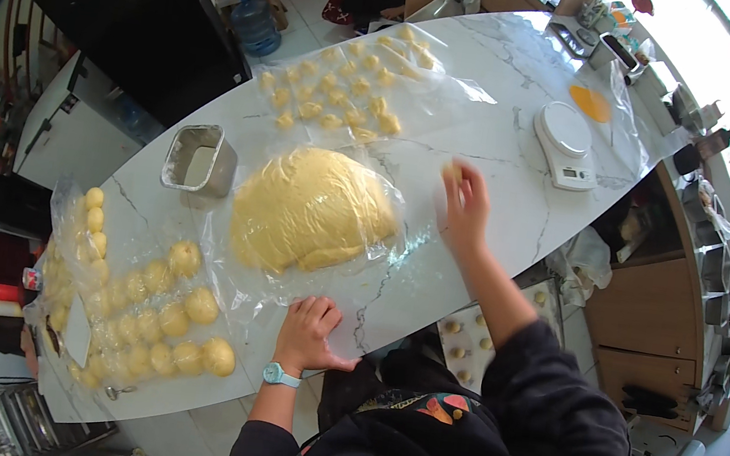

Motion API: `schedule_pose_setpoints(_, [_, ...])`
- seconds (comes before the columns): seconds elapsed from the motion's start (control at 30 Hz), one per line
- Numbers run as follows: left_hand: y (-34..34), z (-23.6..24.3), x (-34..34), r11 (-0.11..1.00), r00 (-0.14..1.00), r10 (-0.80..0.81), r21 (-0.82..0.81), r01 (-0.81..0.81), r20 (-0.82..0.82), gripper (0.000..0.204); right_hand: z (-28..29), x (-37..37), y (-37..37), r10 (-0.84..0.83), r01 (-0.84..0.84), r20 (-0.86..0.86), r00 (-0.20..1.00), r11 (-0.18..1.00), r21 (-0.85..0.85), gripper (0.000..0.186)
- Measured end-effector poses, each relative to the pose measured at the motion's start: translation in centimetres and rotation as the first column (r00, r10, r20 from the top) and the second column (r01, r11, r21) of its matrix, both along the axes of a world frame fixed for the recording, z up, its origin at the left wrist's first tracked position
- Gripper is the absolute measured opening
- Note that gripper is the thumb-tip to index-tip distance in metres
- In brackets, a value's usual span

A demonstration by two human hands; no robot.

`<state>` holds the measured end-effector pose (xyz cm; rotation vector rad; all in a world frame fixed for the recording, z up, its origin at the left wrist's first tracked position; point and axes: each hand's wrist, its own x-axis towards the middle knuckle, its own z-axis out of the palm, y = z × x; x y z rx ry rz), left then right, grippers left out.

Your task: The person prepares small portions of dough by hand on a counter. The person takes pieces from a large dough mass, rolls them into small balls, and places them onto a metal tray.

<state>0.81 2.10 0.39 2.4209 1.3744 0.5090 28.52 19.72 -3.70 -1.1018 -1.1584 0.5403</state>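
Note:
A large mound of yellow dough (312, 207) lies under clear plastic film (255, 292) in the middle of the marble-patterned table. My left hand (310, 331) rests on the near table edge just below the dough, fingers laid down and thumb stretched out, holding nothing. Above the tabletop to the right of the mound, my right hand (465, 204) is closed, slightly blurred, with a small pale-yellow piece of dough (452, 169) at its fingertips. Small dough pieces (336, 95) lie on plastic at the far side. Round dough balls (174, 320) sit in rows at the left, partly under film.
A metal tin (223, 174) stands left of the mound. Toward the right are a white kitchen scale (565, 148) and an orange flat piece (590, 104). Below the table edge is a tray (469, 345) with small balls. A spoon-like metal tool (120, 392) lies at the near left.

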Motion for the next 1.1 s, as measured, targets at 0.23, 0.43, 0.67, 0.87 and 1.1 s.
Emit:
schedule_pose_setpoints(0.23, [0.7,-0.4,0.7,0.999,0.999,-0.034,-0.008,0.034,-0.017,0.065,3.0,4.1,-4.6,-0.061,0.275,0.707,0.705,0.942,-0.193,0.034])
schedule_pose_setpoints(0.43, [-0.1,-0.5,0.2,0.999,1.0,-0.008,0.043,0.008,-0.006,0.066,2.8,1.6,-7.9,0.496,-0.264,0.424,0.758,0.827,-0.496,0.016])
schedule_pose_setpoints(0.67, [0.6,0.1,0.9,0.998,0.999,-0.037,0.048,0.035,0.039,0.066,2.0,5.0,-0.5,-0.029,0.042,0.727,0.686,0.999,0.0,0.011])
schedule_pose_setpoints(0.87, [0.1,-0.3,0.5,0.999,1.0,0.0,0.039,-0.001,0.029,0.064,1.2,5.4,-9.4,0.494,-0.4,0.312,0.812,0.859,-0.319,0.014])
schedule_pose_setpoints(1.1, [0.1,-0.5,0.6,0.999,1.0,-0.007,0.033,0.008,-0.005,0.064,1.4,2.3,-3.2,0.319,-0.182,0.564,0.761,0.941,-0.286,0.015])
